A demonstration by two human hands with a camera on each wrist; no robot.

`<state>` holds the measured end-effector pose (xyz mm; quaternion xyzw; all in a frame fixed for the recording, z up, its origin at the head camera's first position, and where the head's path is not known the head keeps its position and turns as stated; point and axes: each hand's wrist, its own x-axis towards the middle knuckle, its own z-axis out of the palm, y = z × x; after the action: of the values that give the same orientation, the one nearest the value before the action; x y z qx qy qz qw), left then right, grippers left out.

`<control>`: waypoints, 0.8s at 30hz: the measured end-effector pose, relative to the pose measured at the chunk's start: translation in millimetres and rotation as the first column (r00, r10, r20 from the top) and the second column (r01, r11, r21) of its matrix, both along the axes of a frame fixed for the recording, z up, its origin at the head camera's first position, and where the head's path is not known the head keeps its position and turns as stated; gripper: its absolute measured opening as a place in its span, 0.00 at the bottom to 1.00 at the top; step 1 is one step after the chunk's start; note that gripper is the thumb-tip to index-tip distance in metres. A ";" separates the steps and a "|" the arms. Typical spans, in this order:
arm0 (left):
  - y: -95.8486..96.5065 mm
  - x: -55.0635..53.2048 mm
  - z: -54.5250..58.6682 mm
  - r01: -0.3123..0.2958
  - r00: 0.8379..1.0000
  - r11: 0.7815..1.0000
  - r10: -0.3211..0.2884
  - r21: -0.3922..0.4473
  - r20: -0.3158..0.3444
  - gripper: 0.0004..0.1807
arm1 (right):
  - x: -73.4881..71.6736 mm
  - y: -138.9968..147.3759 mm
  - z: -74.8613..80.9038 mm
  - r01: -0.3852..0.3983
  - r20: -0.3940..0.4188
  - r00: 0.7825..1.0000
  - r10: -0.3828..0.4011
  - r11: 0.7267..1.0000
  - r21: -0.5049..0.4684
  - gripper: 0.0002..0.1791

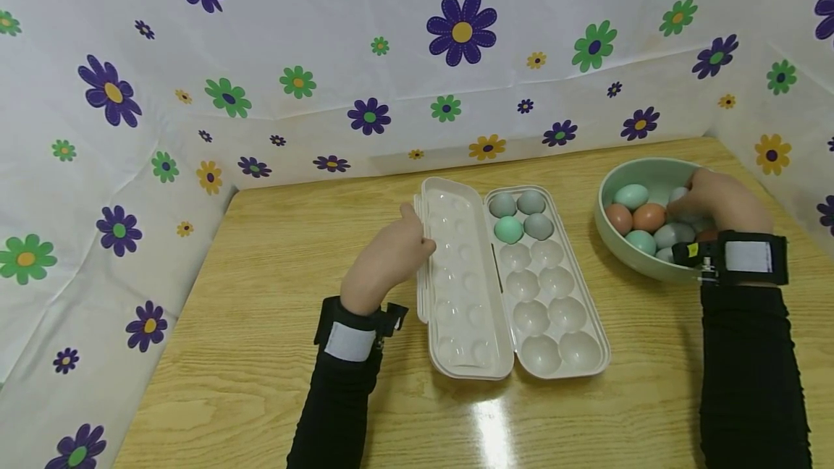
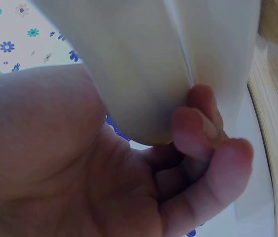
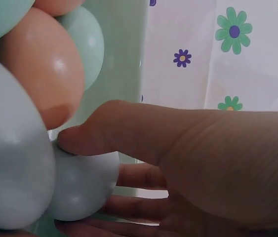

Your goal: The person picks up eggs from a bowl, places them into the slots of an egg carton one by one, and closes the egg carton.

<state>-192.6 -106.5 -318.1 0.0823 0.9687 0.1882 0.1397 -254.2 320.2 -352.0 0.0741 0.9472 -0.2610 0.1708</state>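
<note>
A white egg carton [image 1: 465, 295] lies unfolded at the middle of the table, its lid to the left. Three grey eggs [image 1: 531, 202] and one green egg [image 1: 508, 229] sit in the cups at its far end. My left hand [image 1: 389, 263] holds the lid's left edge; in the left wrist view the fingers [image 2: 230, 168] curl by the white plastic. Inside the pale green bowl [image 1: 619, 255], my right hand [image 1: 730, 201] grips a grey egg [image 3: 84, 185] between thumb and fingers. Part of that egg is hidden by a larger-looking grey egg [image 3: 13, 148].
Several brown, green and grey eggs fill the bowl, among them a brown egg [image 1: 649, 217] and a green egg [image 1: 630, 197]. The wooden table [image 1: 280, 295] meets a flower-patterned cloth [image 1: 391, 42] at the back and sides.
</note>
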 end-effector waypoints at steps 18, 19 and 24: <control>-0.7 1.0 0.0 0.005 1.000 1.000 -0.005 0.006 -0.008 0.41 | 0.6 -7.1 7.5 -0.009 -0.081 0.997 0.018 0.994 0.108 0.30; -0.7 0.8 -0.2 0.008 1.000 1.000 -0.008 0.003 -0.012 0.41 | 0.5 -7.3 7.9 -0.008 -0.077 0.997 0.016 0.995 0.101 0.30; -0.3 0.0 -0.6 0.010 1.000 1.000 -0.010 0.001 -0.012 0.41 | 0.2 -8.7 10.2 -0.023 -0.092 0.995 0.033 0.994 0.104 0.31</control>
<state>-192.6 -106.8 -318.7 0.0885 0.9689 0.1876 0.1349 -254.0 311.5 -341.8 0.0572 0.9673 -0.2126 0.1259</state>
